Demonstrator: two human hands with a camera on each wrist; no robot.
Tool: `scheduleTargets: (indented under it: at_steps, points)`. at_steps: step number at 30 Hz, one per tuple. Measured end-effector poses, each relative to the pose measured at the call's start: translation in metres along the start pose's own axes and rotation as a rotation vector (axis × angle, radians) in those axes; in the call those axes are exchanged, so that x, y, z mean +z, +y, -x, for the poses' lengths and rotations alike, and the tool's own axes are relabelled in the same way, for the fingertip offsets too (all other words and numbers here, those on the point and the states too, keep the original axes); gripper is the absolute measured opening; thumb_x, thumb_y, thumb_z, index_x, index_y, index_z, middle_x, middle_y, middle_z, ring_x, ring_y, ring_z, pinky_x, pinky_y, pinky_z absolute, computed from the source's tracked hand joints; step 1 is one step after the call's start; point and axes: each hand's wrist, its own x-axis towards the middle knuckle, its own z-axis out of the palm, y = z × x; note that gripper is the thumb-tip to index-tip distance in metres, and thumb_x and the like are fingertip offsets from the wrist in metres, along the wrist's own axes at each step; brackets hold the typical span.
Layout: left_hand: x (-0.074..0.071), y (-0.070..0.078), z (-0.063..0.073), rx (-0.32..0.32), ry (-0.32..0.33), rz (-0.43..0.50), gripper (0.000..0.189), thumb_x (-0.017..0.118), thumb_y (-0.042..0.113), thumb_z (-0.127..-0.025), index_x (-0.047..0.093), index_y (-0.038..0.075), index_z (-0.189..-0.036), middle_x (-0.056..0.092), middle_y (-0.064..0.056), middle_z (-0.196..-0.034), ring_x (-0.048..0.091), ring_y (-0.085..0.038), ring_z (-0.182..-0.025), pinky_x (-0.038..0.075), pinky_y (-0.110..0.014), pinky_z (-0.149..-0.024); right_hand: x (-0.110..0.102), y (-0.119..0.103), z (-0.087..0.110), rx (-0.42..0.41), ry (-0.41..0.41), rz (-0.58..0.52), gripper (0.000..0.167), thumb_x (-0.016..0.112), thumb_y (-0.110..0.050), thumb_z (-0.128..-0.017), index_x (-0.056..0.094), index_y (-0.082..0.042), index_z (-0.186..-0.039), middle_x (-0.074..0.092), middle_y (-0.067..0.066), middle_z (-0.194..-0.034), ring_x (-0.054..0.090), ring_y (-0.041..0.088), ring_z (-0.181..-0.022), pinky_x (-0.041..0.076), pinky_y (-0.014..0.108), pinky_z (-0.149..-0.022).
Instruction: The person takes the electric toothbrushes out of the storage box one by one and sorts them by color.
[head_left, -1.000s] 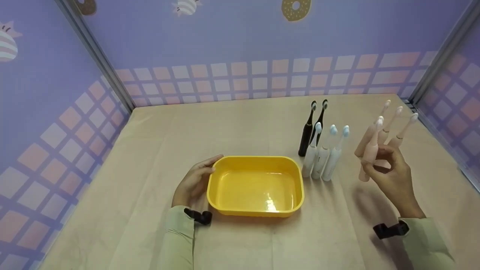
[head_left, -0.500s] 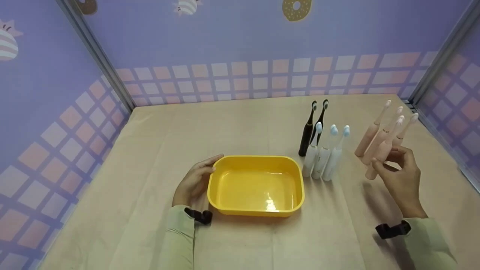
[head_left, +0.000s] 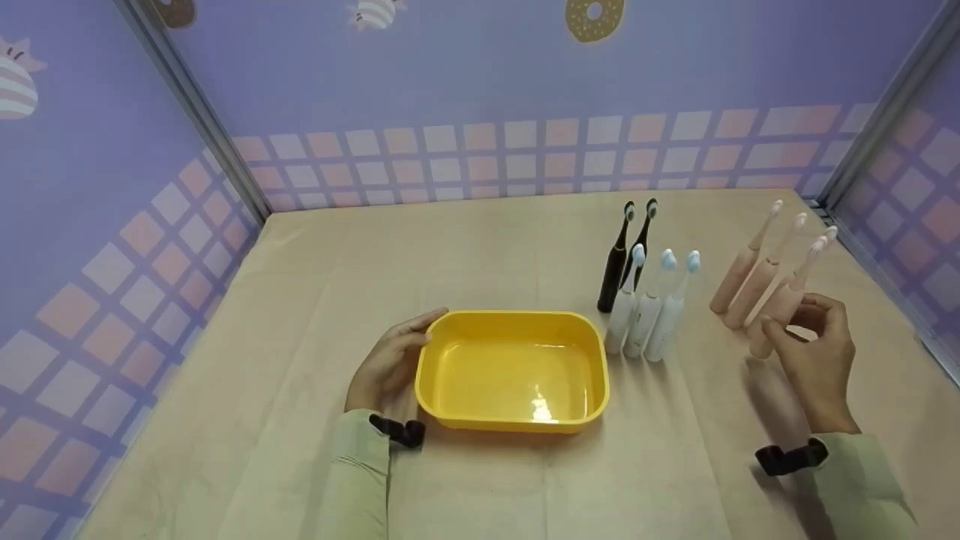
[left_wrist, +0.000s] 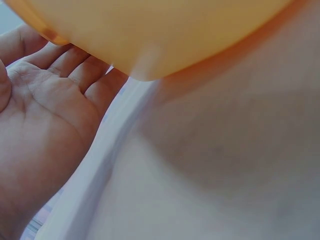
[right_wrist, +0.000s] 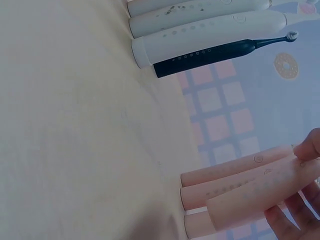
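In the head view my right hand (head_left: 817, 352) pinches the handle of a pale pink electric toothbrush (head_left: 784, 300) between thumb and fingers. That brush tilts, its base apparently off the table in the right wrist view. Right behind it stand three more pink toothbrushes (head_left: 731, 281), one largely hidden. My left hand (head_left: 386, 367) rests against the left side of a yellow plastic bin (head_left: 514, 426), which holds nothing. The left wrist view shows its fingers (left_wrist: 75, 65) stretched along the bin's outer wall, their tips hidden.
Three white electric toothbrushes (head_left: 641, 322) stand upright just right of the bin. Behind them are two black ones (head_left: 611, 277). A patterned wall (head_left: 480, 90) closes off the back of the cloth-covered table (head_left: 375, 255), with side walls left and right.
My right hand has carried the pink toothbrush rightward, from the front of the pink group to its right-hand side. The left hand and the bin have stayed put.
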Motion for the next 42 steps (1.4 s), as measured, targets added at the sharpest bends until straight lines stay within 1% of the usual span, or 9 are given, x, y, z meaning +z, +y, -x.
scheduleTargets:
  at_steps: [7, 13, 18, 24, 27, 31, 33, 38, 42]
  points:
    - [0.001, 0.001, 0.001, 0.003, 0.002, -0.013, 0.055, 0.049, 0.006, -0.096, 0.034, 0.007, -0.150, 0.042, -0.011, -0.149, 0.049, -0.026, -0.130, 0.044, -0.035, -0.106, -0.002, 0.005, -0.003, 0.007, 0.017, 0.004, 0.039, 0.069, -0.004, -0.082, 0.052, -0.018, -0.115, 0.053, -0.016, -0.097, 0.053, -0.001, -0.089, 0.045, 0.003, -0.071]
    - [0.000, 0.001, 0.001, 0.009, -0.019, -0.015, 0.055, 0.047, 0.006, -0.097, 0.032, 0.007, -0.150, 0.038, -0.013, -0.151, 0.047, -0.027, -0.132, 0.043, -0.035, -0.107, -0.004, 0.010, -0.006, 0.072, 0.035, 0.007, 0.038, 0.070, -0.008, -0.083, 0.051, -0.022, -0.113, 0.051, -0.018, -0.101, 0.051, -0.002, -0.091, 0.042, 0.009, -0.072]
    - [0.000, 0.001, 0.001, 0.004, -0.009, -0.015, 0.056, 0.047, 0.005, -0.097, 0.032, 0.007, -0.150, 0.038, -0.012, -0.152, 0.049, -0.025, -0.130, 0.044, -0.034, -0.106, -0.005, 0.013, -0.009, 0.122, 0.043, 0.007, 0.037, 0.070, -0.010, -0.083, 0.051, -0.024, -0.111, 0.051, -0.019, -0.099, 0.051, -0.003, -0.089, 0.042, 0.009, -0.072]
    - [0.000, 0.001, 0.001, 0.001, -0.002, -0.007, 0.055, 0.047, 0.004, -0.097, 0.033, 0.006, -0.150, 0.039, -0.012, -0.151, 0.049, -0.025, -0.131, 0.044, -0.034, -0.106, -0.006, 0.017, -0.011, 0.183, 0.035, 0.050, 0.037, 0.068, -0.014, -0.085, 0.049, -0.027, -0.113, 0.048, -0.021, -0.100, 0.047, -0.004, -0.091, 0.040, 0.012, -0.075]
    - [0.001, 0.002, 0.001, 0.005, 0.002, -0.009, 0.054, 0.046, 0.003, -0.097, 0.033, 0.006, -0.150, 0.040, -0.012, -0.150, 0.049, -0.025, -0.130, 0.044, -0.033, -0.105, -0.007, 0.018, -0.011, 0.191, 0.034, 0.048, 0.037, 0.067, -0.012, -0.085, 0.049, -0.027, -0.113, 0.048, -0.020, -0.100, 0.048, -0.004, -0.092, 0.041, 0.012, -0.075]
    - [0.002, 0.002, 0.002, 0.005, 0.008, -0.020, 0.054, 0.047, 0.004, -0.097, 0.033, 0.006, -0.150, 0.041, -0.012, -0.149, 0.051, -0.026, -0.128, 0.046, -0.034, -0.104, -0.007, 0.019, -0.012, 0.181, 0.035, 0.031, 0.037, 0.066, -0.010, -0.084, 0.049, -0.025, -0.112, 0.048, -0.019, -0.100, 0.049, -0.003, -0.091, 0.042, 0.011, -0.075]
    - [0.001, 0.001, 0.002, 0.004, 0.008, -0.027, 0.055, 0.047, 0.005, -0.097, 0.033, 0.007, -0.150, 0.041, -0.013, -0.150, 0.051, -0.026, -0.128, 0.046, -0.035, -0.104, -0.007, 0.019, -0.013, 0.187, 0.031, 0.036, 0.037, 0.066, -0.012, -0.084, 0.049, -0.026, -0.113, 0.048, -0.020, -0.100, 0.048, -0.004, -0.091, 0.041, 0.010, -0.075]
    - [0.001, 0.001, 0.001, 0.001, 0.005, -0.042, 0.056, 0.048, 0.006, -0.096, 0.033, 0.007, -0.150, 0.035, -0.010, -0.154, 0.048, -0.025, -0.132, 0.044, -0.034, -0.106, -0.007, 0.020, -0.013, 0.219, 0.010, 0.049, 0.038, 0.066, -0.016, -0.086, 0.047, -0.028, -0.115, 0.047, -0.021, -0.103, 0.047, -0.004, -0.094, 0.043, 0.008, -0.072]
    - [0.002, 0.001, 0.001, -0.003, 0.024, -0.029, 0.055, 0.049, 0.006, -0.096, 0.035, 0.007, -0.149, 0.036, -0.010, -0.153, 0.046, -0.025, -0.133, 0.043, -0.034, -0.107, -0.007, 0.020, -0.014, 0.229, 0.007, 0.057, 0.037, 0.067, -0.018, -0.086, 0.047, -0.028, -0.115, 0.047, -0.021, -0.103, 0.047, -0.004, -0.094, 0.042, 0.009, -0.072]
